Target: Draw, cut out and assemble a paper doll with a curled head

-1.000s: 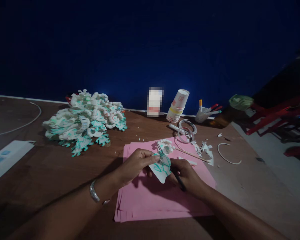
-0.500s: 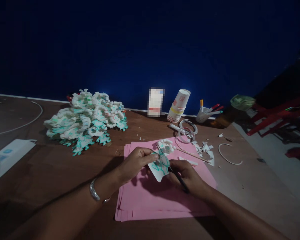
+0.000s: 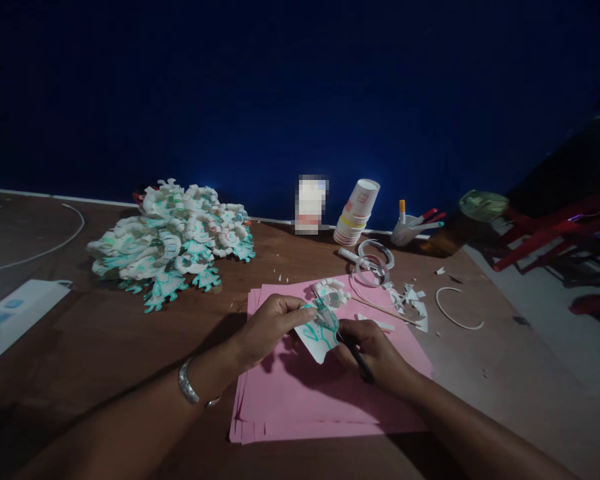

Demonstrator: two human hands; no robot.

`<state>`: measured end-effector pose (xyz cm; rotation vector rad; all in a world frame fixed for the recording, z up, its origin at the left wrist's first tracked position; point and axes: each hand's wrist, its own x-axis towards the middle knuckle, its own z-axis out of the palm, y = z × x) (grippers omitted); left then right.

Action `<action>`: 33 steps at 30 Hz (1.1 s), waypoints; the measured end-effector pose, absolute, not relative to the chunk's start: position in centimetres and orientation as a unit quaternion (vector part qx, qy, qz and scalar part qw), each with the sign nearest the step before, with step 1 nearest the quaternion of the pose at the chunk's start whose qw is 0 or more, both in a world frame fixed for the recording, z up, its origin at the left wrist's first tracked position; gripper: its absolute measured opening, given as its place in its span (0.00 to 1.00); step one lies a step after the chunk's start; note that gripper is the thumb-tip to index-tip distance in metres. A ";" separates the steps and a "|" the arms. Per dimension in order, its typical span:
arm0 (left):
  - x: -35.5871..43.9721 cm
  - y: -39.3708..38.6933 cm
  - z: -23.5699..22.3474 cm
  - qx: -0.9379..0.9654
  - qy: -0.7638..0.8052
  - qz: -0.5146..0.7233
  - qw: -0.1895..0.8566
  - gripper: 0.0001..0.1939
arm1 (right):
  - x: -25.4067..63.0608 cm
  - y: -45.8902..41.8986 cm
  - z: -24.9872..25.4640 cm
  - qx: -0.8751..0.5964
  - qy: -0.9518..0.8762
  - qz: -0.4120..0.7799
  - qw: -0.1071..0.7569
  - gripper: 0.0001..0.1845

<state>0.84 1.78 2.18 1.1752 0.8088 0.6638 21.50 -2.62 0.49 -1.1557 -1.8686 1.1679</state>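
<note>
A white paper piece with green marker lines (image 3: pixel 316 339) is pinched by its upper left side between the thumb and fingers of my left hand (image 3: pixel 279 323), above the pink sheets. My right hand (image 3: pixel 373 347) is closed around what look like black-handled scissors (image 3: pixel 356 357) at the right edge of the piece. Their blades are mostly hidden by the hand and paper. Just behind the piece, a white ring-shaped paper craft (image 3: pixel 333 293) lies on the stack of pink paper (image 3: pixel 300 407).
A heap of white and green paper crafts (image 3: pixel 175 240) stands at the left, near a white power strip (image 3: pixel 27 313). At the back are stacked paper cups (image 3: pixel 357 210) and a cup of markers (image 3: pixel 407 230). Tape rolls (image 3: pixel 375 260) and paper scraps (image 3: pixel 413 303) lie to the right.
My right hand and the black handle have shifted slightly, with the handle's end further left. The paper piece has tilted a little. My left hand keeps its pinch.
</note>
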 end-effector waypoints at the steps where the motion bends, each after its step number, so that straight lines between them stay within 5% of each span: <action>1: 0.9 1.7 2.2 0.527 0.363 0.300 0.707 0.17 | 21.5 -2.6 0.4 -0.439 -0.711 0.444 0.323 0.08; 18: 1.3 1.3 2.0 0.538 0.348 0.242 0.729 0.21 | 21.2 -2.6 0.1 -0.416 -0.654 0.518 0.361 0.05; 28: 0.8 1.5 3.5 0.756 0.409 0.310 0.405 0.17 | 21.1 -2.7 -0.2 -0.428 -0.657 0.501 0.366 0.07; 33: 1.1 1.3 3.0 0.698 0.393 0.319 0.507 0.14 | 21.4 -2.6 -0.4 -0.407 -0.677 0.492 0.365 0.05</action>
